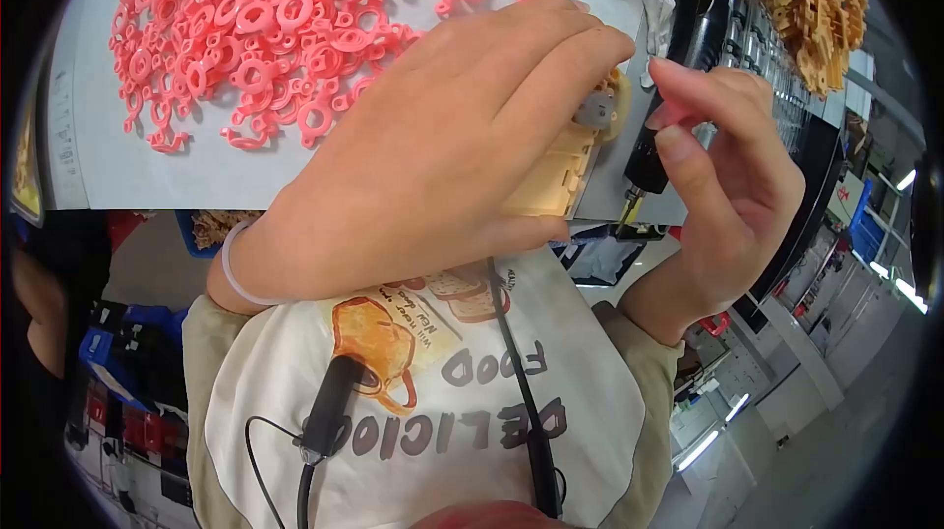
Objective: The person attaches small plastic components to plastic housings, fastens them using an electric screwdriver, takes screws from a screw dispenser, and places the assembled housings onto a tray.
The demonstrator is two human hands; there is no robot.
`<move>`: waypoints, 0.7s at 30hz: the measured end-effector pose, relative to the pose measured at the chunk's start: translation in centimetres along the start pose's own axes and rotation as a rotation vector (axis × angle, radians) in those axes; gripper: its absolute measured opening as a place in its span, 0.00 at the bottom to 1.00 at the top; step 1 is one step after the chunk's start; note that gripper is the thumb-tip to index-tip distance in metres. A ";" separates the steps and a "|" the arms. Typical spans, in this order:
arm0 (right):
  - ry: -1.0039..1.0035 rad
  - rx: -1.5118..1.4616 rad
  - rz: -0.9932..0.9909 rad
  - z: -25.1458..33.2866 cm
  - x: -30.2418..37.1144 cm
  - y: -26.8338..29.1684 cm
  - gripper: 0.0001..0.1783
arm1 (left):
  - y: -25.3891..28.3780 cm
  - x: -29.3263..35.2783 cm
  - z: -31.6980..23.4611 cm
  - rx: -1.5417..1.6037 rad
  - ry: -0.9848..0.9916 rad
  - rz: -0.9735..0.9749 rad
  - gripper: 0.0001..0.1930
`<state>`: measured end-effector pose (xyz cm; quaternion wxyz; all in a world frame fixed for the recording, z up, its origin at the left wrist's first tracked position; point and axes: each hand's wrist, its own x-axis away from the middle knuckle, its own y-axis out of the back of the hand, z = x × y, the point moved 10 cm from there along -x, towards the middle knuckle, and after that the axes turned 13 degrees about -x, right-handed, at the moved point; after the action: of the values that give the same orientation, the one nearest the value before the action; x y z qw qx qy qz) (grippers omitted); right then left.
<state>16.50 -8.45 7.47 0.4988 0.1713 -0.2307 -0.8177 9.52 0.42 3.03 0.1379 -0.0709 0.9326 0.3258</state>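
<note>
My left hand [423,136], with a white band at its wrist, reaches across the bench from the left. Its fingers bend over a pale yellow plastic part [556,175], and the thumb lies along the part's near edge. Much of that part is hidden beneath the hand. By the fingertips shows a small round grey piece [596,109] in a cream-coloured surround. To the right, my right hand [733,165] is closed, thumb and index finger drawn together; what they pinch, if anything, is too small to name. Just beside those fingertips is a black powered screwdriver [649,160], its bit pointing toward me.
Many pink ring-shaped plastic pieces [256,18] lie heaped on the white bench [226,180], far left. Yellow plastic parts [811,8] are piled at the far right, near a row of clear and metallic items [777,62]. A blue bin [202,234] sits below the bench edge.
</note>
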 end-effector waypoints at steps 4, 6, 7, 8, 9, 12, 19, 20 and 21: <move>-0.065 -0.327 -0.136 -1.2 0.3 0.4 0.16 | 0.2 -0.1 0.1 -0.009 0.026 0.019 0.48; -0.100 -0.502 -0.163 -1.9 0.4 0.1 0.14 | 0.1 -0.2 0.1 -0.012 0.027 0.020 0.48; -0.109 -0.576 -0.201 -2.1 0.4 0.1 0.14 | 0.1 -0.2 0.0 -0.013 0.026 0.019 0.48; -0.118 -0.650 -0.239 -2.4 0.5 0.0 0.14 | 0.0 -0.2 0.0 -0.013 0.025 0.018 0.48; -0.118 -0.652 -0.236 -2.5 0.4 -0.4 0.14 | 0.0 -0.2 0.0 -0.015 0.029 0.018 0.48; -0.126 -0.798 -0.266 -3.4 0.2 -1.2 0.13 | 0.0 -0.1 0.2 -0.030 0.029 0.009 0.48; 0.071 -0.148 -0.334 -1.3 1.5 -1.1 0.13 | -0.1 -0.3 0.2 -0.024 0.019 -0.008 0.48; 0.052 -0.136 -0.305 -1.5 1.5 -1.4 0.14 | 0.0 -0.2 0.1 -0.047 0.006 -0.018 0.48; 0.051 -0.136 -0.304 -1.6 1.5 -1.6 0.14 | 0.0 -0.2 0.1 -0.046 0.007 -0.017 0.48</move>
<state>15.47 -9.54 5.14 0.3855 0.1908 -0.1335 -0.8928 9.75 0.48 2.98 0.1357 -0.0833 0.9247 0.3457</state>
